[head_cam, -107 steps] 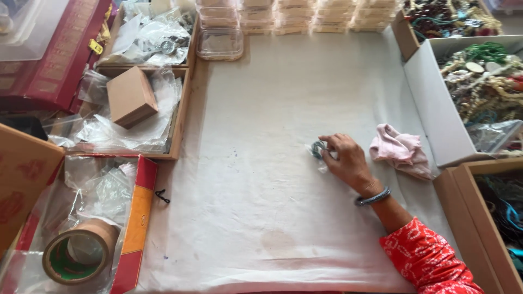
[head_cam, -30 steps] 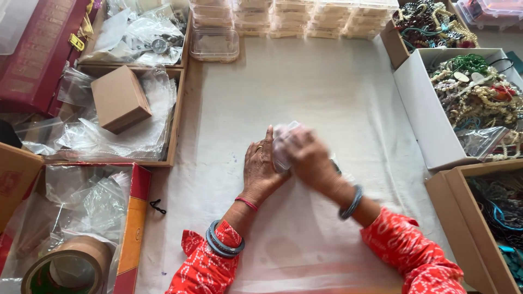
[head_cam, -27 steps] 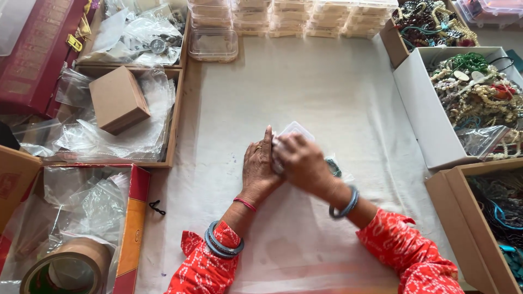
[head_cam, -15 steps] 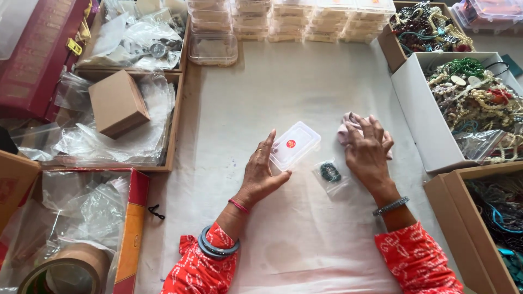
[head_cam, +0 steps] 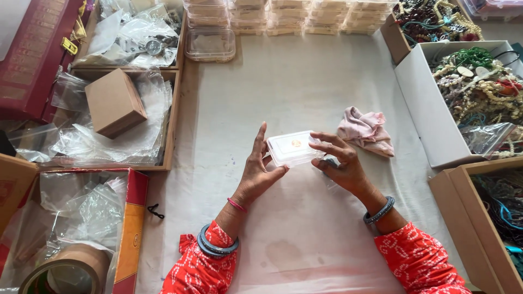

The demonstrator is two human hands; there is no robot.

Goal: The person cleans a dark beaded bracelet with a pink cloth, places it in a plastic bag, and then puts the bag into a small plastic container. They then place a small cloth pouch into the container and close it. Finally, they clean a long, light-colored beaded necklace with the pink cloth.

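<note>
A small clear plastic box (head_cam: 292, 147) with a white card and a gold dot inside is held between both hands above the white cloth-covered table (head_cam: 294, 81). My left hand (head_cam: 260, 169) supports its left end, thumb under it and fingers upright. My right hand (head_cam: 340, 163) grips its right end with fingertips. A small dark item in a clear bag (head_cam: 329, 163) lies mostly hidden under my right hand. A crumpled pink cloth (head_cam: 364, 130) rests just right of the box.
Stacks of clear plastic boxes (head_cam: 289, 12) line the far edge. A white box of beaded necklaces (head_cam: 479, 81) sits at right. Wooden trays of plastic bags (head_cam: 125, 136) with a brown cardboard box (head_cam: 114, 102) stand at left. A tape roll (head_cam: 65, 269) lies lower left.
My right hand left the pink cloth and came back to the clear box. Both hands now hold the box, lifted slightly and turned level.
</note>
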